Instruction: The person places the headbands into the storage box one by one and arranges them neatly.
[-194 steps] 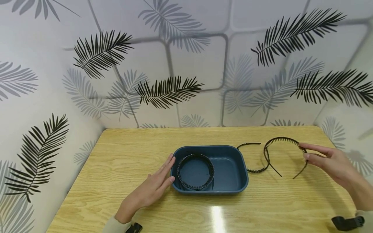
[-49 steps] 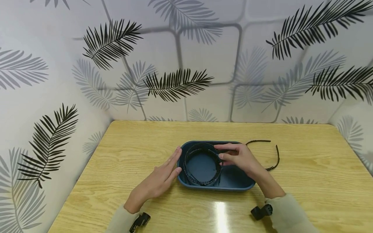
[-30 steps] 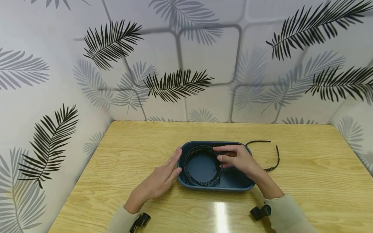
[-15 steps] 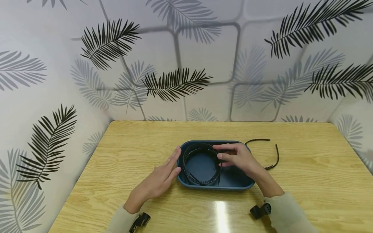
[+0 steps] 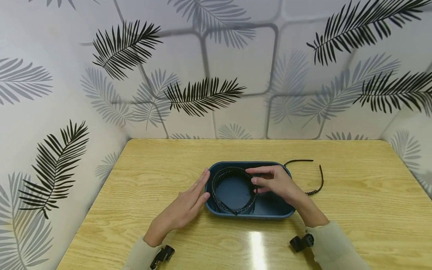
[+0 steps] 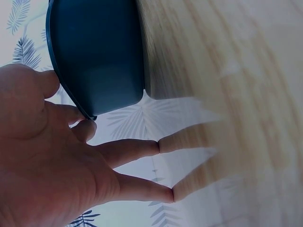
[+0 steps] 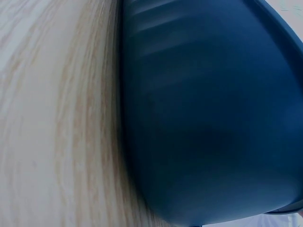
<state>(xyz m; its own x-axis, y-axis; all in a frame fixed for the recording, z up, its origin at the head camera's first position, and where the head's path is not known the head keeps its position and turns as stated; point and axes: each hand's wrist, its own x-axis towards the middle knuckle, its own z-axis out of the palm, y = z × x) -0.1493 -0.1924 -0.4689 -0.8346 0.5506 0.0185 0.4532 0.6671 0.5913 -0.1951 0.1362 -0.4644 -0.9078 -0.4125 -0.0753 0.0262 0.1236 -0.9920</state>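
Observation:
Several black toothed headbands lie stacked as a ring in the left part of the dark blue bin. With thumb and fingertips, my right hand pinches one headband at the right side of that ring. My left hand is spread against the bin's left end. In the left wrist view its thumb side meets the rim of the bin, and two straight fingertips touch the tabletop. The bin's outer wall fills most of the right wrist view.
Another black headband lies on the wooden table at the bin's right, partly hidden behind the bin and right hand. A leaf-patterned wall rises behind the table. Dark camera mounts sit at both wrists.
Since the earliest frame, my right hand has brought a headband from the table's right side left into the bin, onto the ring. During the last second both hands hardly move.

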